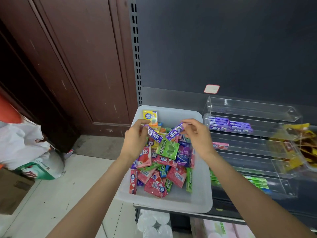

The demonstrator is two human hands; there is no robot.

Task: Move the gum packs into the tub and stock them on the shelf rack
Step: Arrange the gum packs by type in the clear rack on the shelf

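Each hand — left hand (135, 136), right hand (197, 134) — pinches (seemingly) a purple pack.

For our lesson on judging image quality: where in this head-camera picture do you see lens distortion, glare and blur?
Head view: wide-angle bending bows the shelf upright and the door panels; glare streaks the clear acrylic rack and pales its walls; the left hand, right hand and the purple gum packs they pinch are slightly motion-soft; the yellow snack bags at the right edge are smeared.

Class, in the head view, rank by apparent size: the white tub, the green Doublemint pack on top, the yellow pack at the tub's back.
1. white tub
2. green Doublemint pack
3. yellow pack, partly hidden and farther, so unsure.
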